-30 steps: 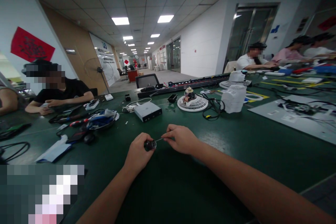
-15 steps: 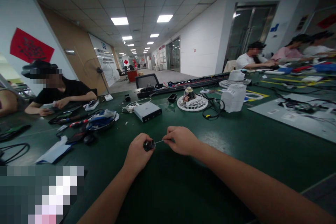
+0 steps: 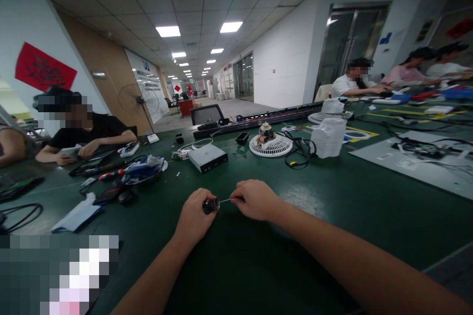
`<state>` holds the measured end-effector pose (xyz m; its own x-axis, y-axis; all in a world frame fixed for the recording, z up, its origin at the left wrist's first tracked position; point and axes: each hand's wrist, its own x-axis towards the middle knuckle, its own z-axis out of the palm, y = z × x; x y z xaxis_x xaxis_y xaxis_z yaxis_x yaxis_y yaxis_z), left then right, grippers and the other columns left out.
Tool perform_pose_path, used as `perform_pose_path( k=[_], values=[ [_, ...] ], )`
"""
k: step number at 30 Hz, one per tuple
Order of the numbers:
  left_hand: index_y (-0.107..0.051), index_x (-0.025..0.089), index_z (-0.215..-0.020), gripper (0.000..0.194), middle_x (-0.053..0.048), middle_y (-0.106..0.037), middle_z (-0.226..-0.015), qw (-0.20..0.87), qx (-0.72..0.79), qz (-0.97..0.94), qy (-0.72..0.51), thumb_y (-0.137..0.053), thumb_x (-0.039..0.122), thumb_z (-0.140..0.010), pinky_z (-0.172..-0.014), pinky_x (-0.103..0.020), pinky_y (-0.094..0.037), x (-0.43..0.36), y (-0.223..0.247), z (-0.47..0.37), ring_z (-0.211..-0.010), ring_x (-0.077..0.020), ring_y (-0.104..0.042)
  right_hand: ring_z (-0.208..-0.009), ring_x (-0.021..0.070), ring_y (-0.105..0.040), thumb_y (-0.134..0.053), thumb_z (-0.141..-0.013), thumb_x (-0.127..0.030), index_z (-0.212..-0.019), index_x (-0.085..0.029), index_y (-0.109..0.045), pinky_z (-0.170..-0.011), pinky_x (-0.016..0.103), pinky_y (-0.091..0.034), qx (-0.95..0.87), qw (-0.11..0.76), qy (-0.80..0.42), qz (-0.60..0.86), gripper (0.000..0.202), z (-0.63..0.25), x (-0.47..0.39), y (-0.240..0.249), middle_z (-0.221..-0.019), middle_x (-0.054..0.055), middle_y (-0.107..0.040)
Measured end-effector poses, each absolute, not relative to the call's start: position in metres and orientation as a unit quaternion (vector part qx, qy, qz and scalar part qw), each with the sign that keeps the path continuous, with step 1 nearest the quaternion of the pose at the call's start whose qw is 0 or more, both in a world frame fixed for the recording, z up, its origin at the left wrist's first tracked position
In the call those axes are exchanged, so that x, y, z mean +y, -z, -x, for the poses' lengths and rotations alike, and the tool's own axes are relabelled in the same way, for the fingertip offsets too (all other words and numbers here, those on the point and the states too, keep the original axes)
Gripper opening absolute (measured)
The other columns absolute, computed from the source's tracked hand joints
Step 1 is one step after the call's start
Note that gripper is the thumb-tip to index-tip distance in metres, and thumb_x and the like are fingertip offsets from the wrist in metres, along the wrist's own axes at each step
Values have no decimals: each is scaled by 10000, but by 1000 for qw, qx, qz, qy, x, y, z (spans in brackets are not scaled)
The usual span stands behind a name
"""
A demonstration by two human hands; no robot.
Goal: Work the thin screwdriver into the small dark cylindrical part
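Note:
My left hand (image 3: 195,212) is closed around a small dark cylinder (image 3: 211,205) with a shiny rim on its right end. From that end a thin, light metal rod (image 3: 224,200) runs across to my right hand (image 3: 254,199). The thumb and fingers of my right hand pinch the rod's far end, and the fingertips hide what is there. Whether rod and cylinder are one piece I cannot tell. Both hands are just above the green table (image 3: 295,246). Beyond them sits a silver box-shaped disc drive (image 3: 207,157), touched by neither hand.
Further back are a white fan grille with a motor (image 3: 271,142), a white plastic housing (image 3: 328,138) and black cables (image 3: 301,157). On the left are a bowl with blue cloth (image 3: 144,171) and a blue-white sheet (image 3: 77,214). A grey panel (image 3: 417,162) lies right. Other people sit around.
My hands keep almost the same pose, shifted very slightly in view. The cylinder and rod are still between them. The person at the left has moved a held object a little.

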<state>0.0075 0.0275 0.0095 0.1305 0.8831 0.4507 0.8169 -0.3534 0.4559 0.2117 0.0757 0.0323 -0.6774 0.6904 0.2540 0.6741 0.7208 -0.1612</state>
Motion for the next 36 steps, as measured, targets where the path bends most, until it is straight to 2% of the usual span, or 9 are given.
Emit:
perform_pose_path(
  k=[6, 12, 15, 19, 27, 31, 33, 36],
  values=[
    [-607, 203, -839, 151, -26, -630, -914, 39, 559, -756, -339, -618, 86, -744, -782, -346, -484, 29, -9, -6, -884, -213, -610, -798, 212, -638, -537, -889, -308, -1024, -226, -670, -648, 294, -394, -897, 145, -75, 411, 207, -209, 75, -31, -866, 48, -715],
    [-635, 199, -851, 212, -29, -644, -943, 16, 545, -770, -332, -613, 31, -723, -822, -365, -473, 33, -4, -4, -917, -216, -593, -834, 220, -648, -445, -947, -317, -1006, -211, -662, -695, 299, -410, -890, 107, -60, 440, 248, -205, 70, -32, -911, 72, -712],
    [-663, 209, -879, 250, -29, -655, -967, -16, 532, -783, -321, -605, 16, -731, -842, -383, -458, 33, -2, -3, -941, -221, -585, -872, 214, -640, -430, -958, -306, -1022, -210, -656, -734, 297, -417, -887, 112, -61, 443, 254, -204, 71, -29, -955, 71, -706],
    [-697, 227, -941, 317, -28, -669, -1002, -56, 526, -794, -301, -611, 10, -726, -849, -394, -448, 31, -3, -4, -962, -231, -586, -903, 227, -623, -396, -972, -289, -957, -174, -663, -731, 300, -429, -889, 120, -43, 439, 291, -202, 72, -24, -907, 98, -697],
    [-718, 233, -999, 359, -39, -683, -1020, -85, 562, -780, -263, -588, 14, -746, -860, -401, -439, 32, -6, -2, -976, -238, -589, -799, 252, -663, -355, -967, -328, -925, -169, -671, -672, 336, -442, -863, 90, -45, 496, 356, -203, 75, -22, -870, 121, -710],
    [-714, 242, -1035, 349, -36, -681, -1054, -79, 597, -759, -249, -587, 52, -771, -883, -405, -436, 33, -5, 2, -1006, -246, -588, -780, 258, -654, -436, -927, -476, -921, -183, -666, -646, 334, -437, -840, 114, -68, 527, 372, -207, 80, -22, -856, 106, -702],
    [-705, 244, -1064, 352, -36, -677, -1078, -70, 615, -747, -241, -585, 71, -781, -895, -406, -436, 34, -4, 3, -1021, -247, -588, -774, 243, -645, -461, -922, -458, -936, -199, -668, -643, 323, -429, -836, 138, -80, 525, 332, -207, 84, -20, -856, 88, -698],
    [-689, 236, -1109, 364, -42, -674, -1100, -55, 643, -727, -233, -576, 91, -795, -905, -403, -439, 35, -2, 4, -1031, -246, -591, -771, 204, -626, -397, -966, -361, -953, -215, -680, -656, 303, -413, -846, 182, -93, 493, 319, -202, 87, -15, -861, 63, -684]
  ],
)
